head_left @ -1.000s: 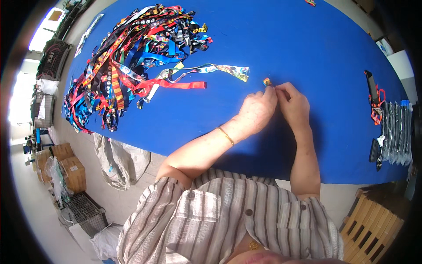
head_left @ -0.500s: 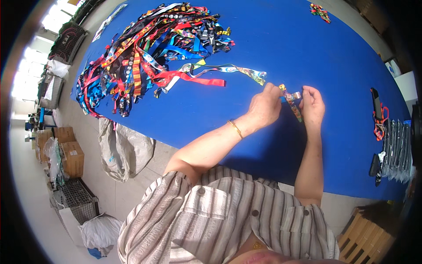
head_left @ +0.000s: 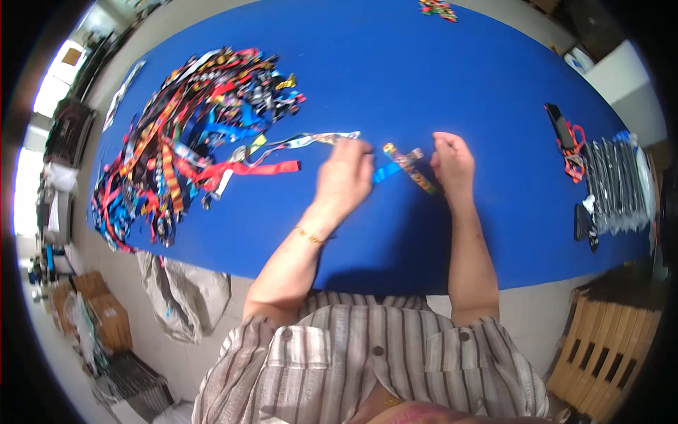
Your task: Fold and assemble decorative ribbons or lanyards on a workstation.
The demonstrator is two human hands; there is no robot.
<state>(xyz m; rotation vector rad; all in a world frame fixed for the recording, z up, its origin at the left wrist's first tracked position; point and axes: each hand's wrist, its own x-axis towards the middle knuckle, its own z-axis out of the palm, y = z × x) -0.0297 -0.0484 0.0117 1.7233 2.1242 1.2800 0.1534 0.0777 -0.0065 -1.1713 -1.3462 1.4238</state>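
Note:
My left hand (head_left: pixel 343 177) reaches over the end of a pale patterned strap (head_left: pixel 304 141) that trails from a heap; its fingers are bent and blurred, and I cannot tell whether they grip it. In front of me lies a short folded piece of colourful printed strap (head_left: pixel 412 169), its parts crossing. A bright blue strip (head_left: pixel 385 172) pokes out on its left side, near my left thumb. Right of this piece, apart from it, my right hand (head_left: pixel 455 166) is raised with curled fingers drawn together, nothing visible in them.
A large tangled heap of lanyard straps (head_left: pixel 205 120) covers the table's left side, a red strap (head_left: pixel 272 167) sticking out. At right are clear-wrapped dark packs (head_left: pixel 618 184), a red-orange strap bundle (head_left: pixel 573 166) and a black object (head_left: pixel 560 126). A small colourful bundle (head_left: pixel 439 10) lies far off.
Both hands have come away from the folded printed strap, which now lies on the table. My left hand has shifted left to the pale patterned strap, my right slightly right. The view has turned.

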